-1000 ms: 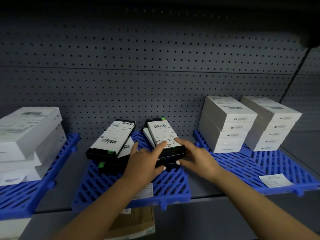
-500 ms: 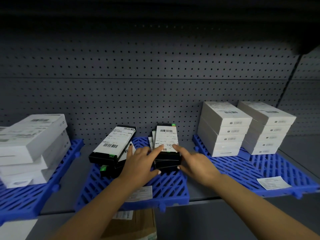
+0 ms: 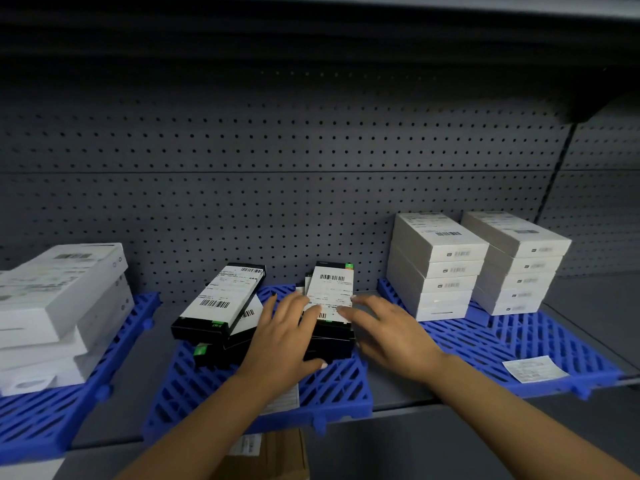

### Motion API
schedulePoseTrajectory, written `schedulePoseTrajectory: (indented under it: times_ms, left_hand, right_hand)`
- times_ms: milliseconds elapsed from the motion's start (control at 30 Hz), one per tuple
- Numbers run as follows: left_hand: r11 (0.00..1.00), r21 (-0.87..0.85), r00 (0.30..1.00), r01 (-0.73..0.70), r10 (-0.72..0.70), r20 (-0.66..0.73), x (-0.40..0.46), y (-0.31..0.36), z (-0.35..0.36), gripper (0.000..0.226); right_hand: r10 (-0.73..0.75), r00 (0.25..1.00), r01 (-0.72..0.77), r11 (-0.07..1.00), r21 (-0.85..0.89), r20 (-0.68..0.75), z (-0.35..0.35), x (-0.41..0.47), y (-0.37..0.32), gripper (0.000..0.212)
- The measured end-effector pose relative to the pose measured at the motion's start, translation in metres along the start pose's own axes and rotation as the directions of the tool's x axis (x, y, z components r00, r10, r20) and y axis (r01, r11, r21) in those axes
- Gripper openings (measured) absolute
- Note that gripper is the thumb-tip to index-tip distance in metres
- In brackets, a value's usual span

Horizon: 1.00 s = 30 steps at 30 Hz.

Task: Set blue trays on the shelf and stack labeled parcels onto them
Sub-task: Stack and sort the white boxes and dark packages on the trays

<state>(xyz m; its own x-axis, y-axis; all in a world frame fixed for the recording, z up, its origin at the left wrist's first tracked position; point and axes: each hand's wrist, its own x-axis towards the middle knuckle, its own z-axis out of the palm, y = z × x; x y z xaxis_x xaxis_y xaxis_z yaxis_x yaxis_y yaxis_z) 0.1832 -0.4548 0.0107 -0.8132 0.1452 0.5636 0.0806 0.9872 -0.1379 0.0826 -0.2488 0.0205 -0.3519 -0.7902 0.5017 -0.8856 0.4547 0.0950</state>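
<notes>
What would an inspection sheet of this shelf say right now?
Surface: grey shelf, pegboard back.
Job's things: three blue trays; middle tray holds two untidy stacks of black parcels; white boxes stacked on the right tray, more on the left.
Clutter: loose label on the right tray.
Hands: left hand and right hand rest open on the right black stack.
Cables: nothing seen.
Surroundings: cardboard box below.

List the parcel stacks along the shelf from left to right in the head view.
Leaning white box stack → tilted black parcel pile → black parcel stack under both hands → first upright white stack → second upright white stack.
</notes>
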Motion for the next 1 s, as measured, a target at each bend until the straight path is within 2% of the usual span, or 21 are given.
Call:
schedulePoseTrajectory:
  times_ms: [200, 467, 667, 833, 1000]
  left_hand:
    - [0.998, 0.036, 0.998, -0.056, 0.057, -0.040, 0.004, 0.001, 0.004, 0.093]
    - [0.997, -0.038, 0.998, -0.066, 0.065, -0.024, 0.003, -0.004, 0.003, 0.091]
    - [0.988, -0.151, 0.998, -0.029, 0.036, 0.044, -0.001, -0.009, -0.003, 0.079]
    - [0.996, -0.071, 0.998, -0.061, 0.061, -0.005, -0.005, -0.008, -0.002, 0.079]
    - [0.994, -0.026, 0.992, -0.102, 0.100, -0.080, -0.006, 0.002, -0.005, 0.082]
  right_hand:
    - [0.078, 0.993, -0.088, 0.991, 0.105, 0.092, 0.004, -0.010, -0.002, 0.074]
    - [0.107, 0.990, -0.113, 0.992, 0.062, 0.089, 0.009, -0.009, -0.010, 0.072]
    - [0.012, 0.999, -0.016, 0.992, -0.122, -0.035, 0.007, -0.003, -0.013, 0.073]
    - [-0.042, 0.993, 0.018, 0.979, -0.203, -0.112, 0.011, -0.009, -0.013, 0.065]
    - [-0.086, 0.973, 0.039, 0.976, -0.214, -0.215, 0.005, -0.006, -0.018, 0.055]
